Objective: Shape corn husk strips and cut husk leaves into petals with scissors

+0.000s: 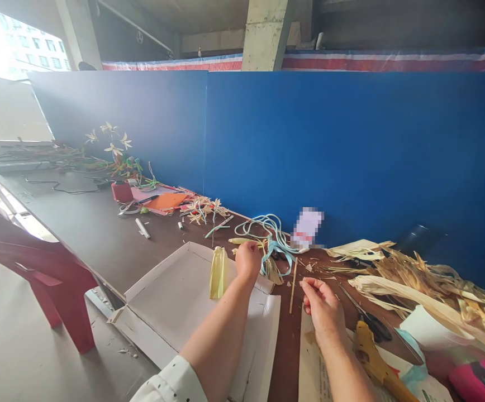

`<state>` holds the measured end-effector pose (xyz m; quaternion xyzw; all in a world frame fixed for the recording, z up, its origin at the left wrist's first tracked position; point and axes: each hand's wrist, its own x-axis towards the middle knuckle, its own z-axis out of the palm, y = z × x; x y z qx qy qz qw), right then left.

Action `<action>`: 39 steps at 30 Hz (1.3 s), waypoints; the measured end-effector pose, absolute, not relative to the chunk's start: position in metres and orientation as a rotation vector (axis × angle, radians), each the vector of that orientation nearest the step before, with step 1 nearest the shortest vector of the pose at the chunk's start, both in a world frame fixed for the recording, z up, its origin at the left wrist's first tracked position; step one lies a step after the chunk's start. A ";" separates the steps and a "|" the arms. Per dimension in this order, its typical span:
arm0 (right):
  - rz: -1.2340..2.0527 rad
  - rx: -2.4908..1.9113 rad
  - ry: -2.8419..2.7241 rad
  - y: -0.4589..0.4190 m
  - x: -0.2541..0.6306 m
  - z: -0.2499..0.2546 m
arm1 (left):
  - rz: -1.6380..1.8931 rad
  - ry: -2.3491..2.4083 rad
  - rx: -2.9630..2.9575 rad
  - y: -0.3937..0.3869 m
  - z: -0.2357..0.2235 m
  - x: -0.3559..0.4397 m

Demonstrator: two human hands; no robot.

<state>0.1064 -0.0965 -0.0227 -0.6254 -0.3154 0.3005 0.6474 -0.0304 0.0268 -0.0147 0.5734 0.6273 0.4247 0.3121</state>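
Note:
My left hand (248, 261) is closed over the far edge of a white cardboard box lid (175, 296), its fingertips turned away; whatever they grip is hidden. Beside it a yellow-green strip of corn husk (218, 273) lies on the lid, and a husk piece (248, 241) shows behind the knuckles. A light blue ribbon (275, 248) lies to its right. My right hand (323, 306) hovers with thumb and forefinger pinched; anything between them is too small to make out. A thin wooden stick (293, 286) lies between the hands.
Right of my right hand are a yellow glue gun (366, 349), scissors (374, 324), a white cup (429, 329) and dried husks (418, 273). Leftward along the table lie husk flowers (200, 209), orange paper (167, 201) and a red spool (122, 191). A blue partition (330, 139) stands behind; a red chair (64, 285) stands left.

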 end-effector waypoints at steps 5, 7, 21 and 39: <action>0.647 -1.484 -0.746 -0.095 0.109 -0.025 | 1.122 1.750 1.598 0.021 -0.010 -0.037; 0.652 -1.492 -0.755 -0.095 0.110 -0.027 | 1.046 1.800 1.631 0.018 -0.009 -0.038; 0.598 -1.581 -0.924 -0.095 0.114 -0.037 | 0.891 1.881 1.784 0.015 -0.014 -0.037; 0.672 -1.484 -0.823 -0.093 0.112 -0.027 | 0.975 0.755 1.260 -0.010 -0.008 -0.002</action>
